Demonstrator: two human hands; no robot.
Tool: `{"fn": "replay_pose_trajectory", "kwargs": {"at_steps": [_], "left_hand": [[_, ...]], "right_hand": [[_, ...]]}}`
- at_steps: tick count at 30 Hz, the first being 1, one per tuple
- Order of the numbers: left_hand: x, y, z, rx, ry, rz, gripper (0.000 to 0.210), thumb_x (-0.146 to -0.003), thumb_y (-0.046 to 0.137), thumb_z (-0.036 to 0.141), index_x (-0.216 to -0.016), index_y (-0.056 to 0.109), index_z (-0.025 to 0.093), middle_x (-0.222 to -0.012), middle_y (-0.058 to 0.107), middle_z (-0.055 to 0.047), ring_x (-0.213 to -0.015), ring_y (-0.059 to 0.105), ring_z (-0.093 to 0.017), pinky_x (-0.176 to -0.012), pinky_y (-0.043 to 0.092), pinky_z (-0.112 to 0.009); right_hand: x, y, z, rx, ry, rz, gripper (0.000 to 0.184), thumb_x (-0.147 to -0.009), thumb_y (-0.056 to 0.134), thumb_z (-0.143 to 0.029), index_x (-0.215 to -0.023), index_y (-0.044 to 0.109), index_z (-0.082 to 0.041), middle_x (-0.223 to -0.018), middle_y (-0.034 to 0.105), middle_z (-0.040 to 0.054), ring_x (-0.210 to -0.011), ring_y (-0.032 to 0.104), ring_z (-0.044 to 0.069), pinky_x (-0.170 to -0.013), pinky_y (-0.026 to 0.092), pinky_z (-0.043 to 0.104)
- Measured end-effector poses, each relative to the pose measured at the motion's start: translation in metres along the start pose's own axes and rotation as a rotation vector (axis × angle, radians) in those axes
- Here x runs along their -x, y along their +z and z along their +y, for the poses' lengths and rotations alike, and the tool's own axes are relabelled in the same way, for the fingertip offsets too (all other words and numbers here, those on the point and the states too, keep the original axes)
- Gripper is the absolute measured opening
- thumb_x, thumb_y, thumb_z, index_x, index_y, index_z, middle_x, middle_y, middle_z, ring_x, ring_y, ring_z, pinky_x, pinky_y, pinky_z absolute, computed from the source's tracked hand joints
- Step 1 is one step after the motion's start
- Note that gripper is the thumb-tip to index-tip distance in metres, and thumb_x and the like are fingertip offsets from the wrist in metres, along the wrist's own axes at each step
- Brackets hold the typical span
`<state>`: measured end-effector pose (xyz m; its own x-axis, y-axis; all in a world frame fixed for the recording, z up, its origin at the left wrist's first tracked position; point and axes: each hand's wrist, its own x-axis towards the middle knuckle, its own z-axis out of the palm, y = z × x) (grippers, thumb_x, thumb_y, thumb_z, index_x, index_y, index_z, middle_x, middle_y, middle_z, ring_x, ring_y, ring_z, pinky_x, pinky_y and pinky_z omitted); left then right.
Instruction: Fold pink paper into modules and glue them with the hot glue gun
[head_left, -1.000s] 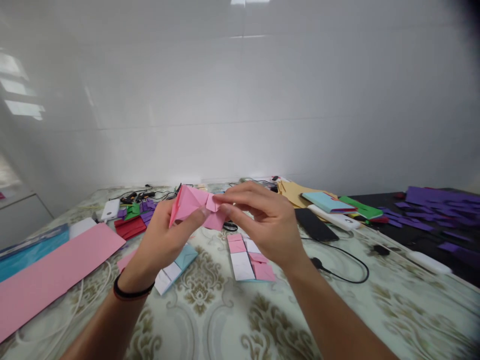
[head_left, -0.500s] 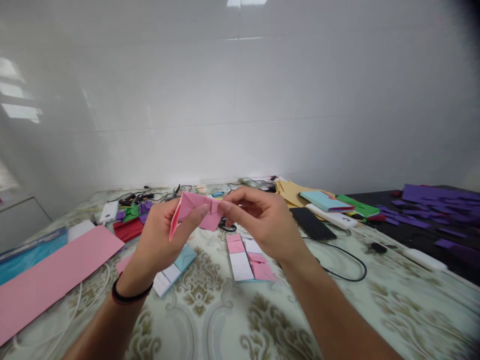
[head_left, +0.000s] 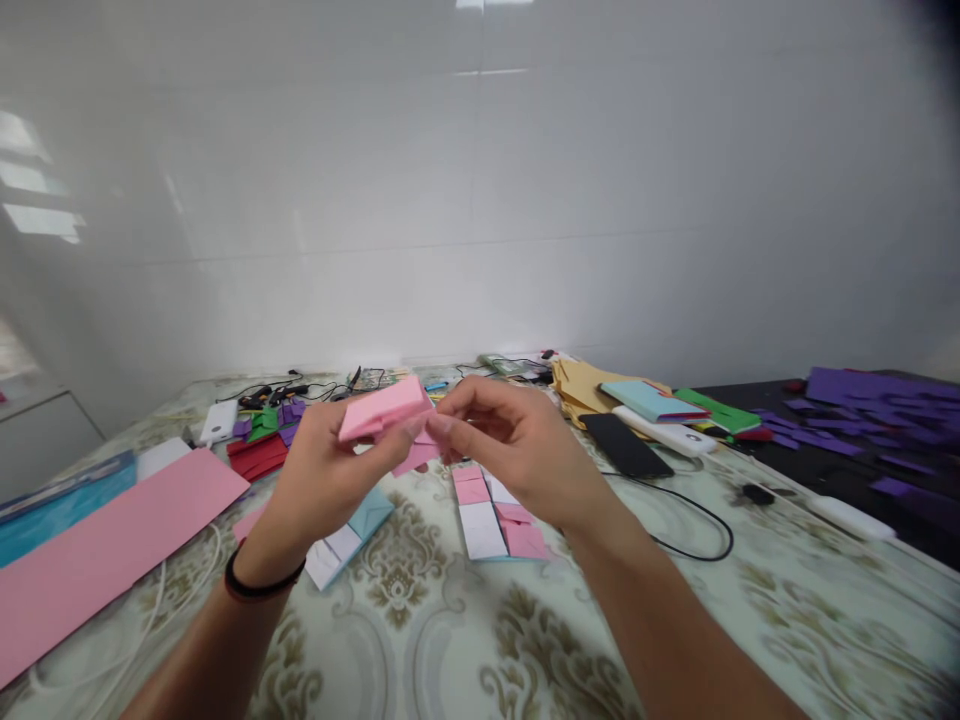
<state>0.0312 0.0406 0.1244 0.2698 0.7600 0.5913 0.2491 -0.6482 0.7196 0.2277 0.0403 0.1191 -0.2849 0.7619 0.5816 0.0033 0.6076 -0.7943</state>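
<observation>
A folded piece of pink paper [head_left: 386,408] is held up above the table between both hands. My left hand [head_left: 330,470] grips it from the left, thumb along its lower front. At its right end, my right hand [head_left: 514,440] pinches the paper between thumb and index finger. Below on the tablecloth lie a folded piece in pink and white squares [head_left: 484,520] and, partly behind my left wrist, a light blue and white folded piece [head_left: 356,530]. The fingers behind the pink paper are hidden.
A long pink sheet [head_left: 127,550] lies at the left, near red paper [head_left: 257,456]. On the right are a black phone [head_left: 626,446], a white power strip [head_left: 667,432], a black cable [head_left: 720,520] and yellow paper [head_left: 585,388]. Purple strips [head_left: 877,400] cover a dark surface.
The pink paper has been tilted, so a thick, layered folded face now shows instead of the opened creased side. Both hands stay in nearly the same place.
</observation>
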Motion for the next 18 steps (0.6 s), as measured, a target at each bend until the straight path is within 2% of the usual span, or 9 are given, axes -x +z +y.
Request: {"fn": "replay_pose_trajectory", "kwargs": {"at_steps": [3, 5, 7, 9, 10, 12, 14, 16, 18], "left_hand": [[-0.0023, 0.0019, -0.0004, 0.038, -0.056, 0.061, 0.037, -0.089, 0.075, 0.031, -0.060, 0.056, 0.017, -0.058, 0.052, 0.004, -0.056, 0.045, -0.010, -0.053, 0.035, -0.022], [-0.0036, 0.0025, -0.0009, 0.063, -0.078, 0.056, 0.035, -0.089, 0.076, 0.031, -0.061, 0.060, 0.017, -0.058, 0.056, 0.004, -0.056, 0.050, -0.010, -0.054, 0.039, -0.022], [-0.0044, 0.0021, -0.0011, 0.105, -0.107, 0.007, 0.027, -0.090, 0.075, 0.030, -0.067, 0.065, 0.018, -0.061, 0.063, 0.003, -0.060, 0.060, -0.012, -0.058, 0.045, -0.022], [-0.0045, 0.0009, -0.0010, 0.131, -0.142, -0.080, 0.021, -0.091, 0.072, 0.030, -0.074, 0.070, 0.018, -0.067, 0.070, 0.001, -0.063, 0.067, -0.015, -0.062, 0.051, -0.024], [-0.0042, 0.0003, -0.0008, 0.130, -0.158, -0.126, 0.020, -0.091, 0.071, 0.030, -0.076, 0.071, 0.018, -0.069, 0.071, 0.000, -0.063, 0.068, -0.016, -0.062, 0.052, -0.025], [-0.0036, -0.0007, -0.0007, 0.099, -0.181, -0.227, 0.019, -0.092, 0.068, 0.028, -0.076, 0.071, 0.018, -0.069, 0.070, 0.000, -0.060, 0.064, -0.014, -0.059, 0.051, -0.024], [-0.0032, -0.0010, -0.0008, 0.050, -0.175, -0.290, 0.021, -0.091, 0.065, 0.026, -0.072, 0.067, 0.017, -0.063, 0.061, 0.003, -0.055, 0.054, -0.011, -0.054, 0.044, -0.022], [-0.0036, -0.0012, -0.0011, 0.009, -0.130, -0.284, 0.024, -0.092, 0.063, 0.026, -0.070, 0.064, 0.017, -0.059, 0.050, 0.005, -0.053, 0.043, -0.010, -0.051, 0.034, -0.022], [-0.0042, -0.0021, -0.0016, -0.002, -0.079, -0.238, 0.026, -0.095, 0.060, 0.028, -0.072, 0.064, 0.017, -0.061, 0.046, 0.005, -0.056, 0.039, -0.010, -0.053, 0.030, -0.023]], "right_hand": [[-0.0006, -0.0005, 0.0005, 0.033, 0.045, 0.024, 0.025, -0.092, 0.078, -0.042, -0.084, 0.072, -0.019, -0.075, 0.071, 0.0002, -0.062, 0.065, 0.011, -0.059, 0.055, 0.025], [-0.0007, -0.0002, 0.0016, 0.050, 0.054, 0.052, 0.025, -0.093, 0.077, -0.041, -0.084, 0.072, -0.019, -0.076, 0.071, 0.0004, -0.062, 0.066, 0.011, -0.060, 0.056, 0.025], [-0.0003, 0.0002, 0.0027, 0.063, 0.051, 0.072, 0.021, -0.094, 0.075, -0.039, -0.087, 0.072, -0.019, -0.076, 0.072, 0.0001, -0.065, 0.068, 0.012, -0.064, 0.058, 0.025], [0.0004, 0.0005, 0.0029, 0.077, 0.019, 0.084, 0.014, -0.094, 0.075, -0.034, -0.100, 0.072, -0.021, -0.081, 0.074, -0.0003, -0.072, 0.070, 0.013, -0.070, 0.061, 0.027], [0.0008, 0.0005, 0.0025, 0.083, -0.010, 0.082, 0.018, -0.093, 0.076, -0.031, -0.108, 0.072, -0.023, -0.086, 0.075, -0.0003, -0.077, 0.072, 0.013, -0.074, 0.061, 0.027], [0.0012, 0.0001, 0.0011, 0.104, -0.080, 0.061, 0.032, -0.091, 0.076, -0.023, -0.122, 0.070, -0.027, -0.097, 0.077, 0.0003, -0.088, 0.073, 0.015, -0.081, 0.062, 0.028], [0.0010, -0.0009, -0.0001, 0.138, -0.145, 0.042, 0.031, -0.090, 0.074, -0.017, -0.119, 0.075, -0.028, -0.105, 0.077, 0.0011, -0.095, 0.072, 0.015, -0.082, 0.062, 0.028], [0.0005, -0.0026, 0.0004, 0.168, -0.187, 0.055, 0.024, -0.092, 0.070, -0.014, -0.108, 0.080, -0.028, -0.104, 0.077, 0.0018, -0.096, 0.071, 0.016, -0.079, 0.061, 0.027], [0.0001, -0.0044, 0.0029, 0.171, -0.196, 0.086, 0.021, -0.094, 0.068, -0.015, -0.103, 0.082, -0.028, -0.103, 0.077, 0.0027, -0.096, 0.071, 0.017, -0.078, 0.061, 0.028]]}}
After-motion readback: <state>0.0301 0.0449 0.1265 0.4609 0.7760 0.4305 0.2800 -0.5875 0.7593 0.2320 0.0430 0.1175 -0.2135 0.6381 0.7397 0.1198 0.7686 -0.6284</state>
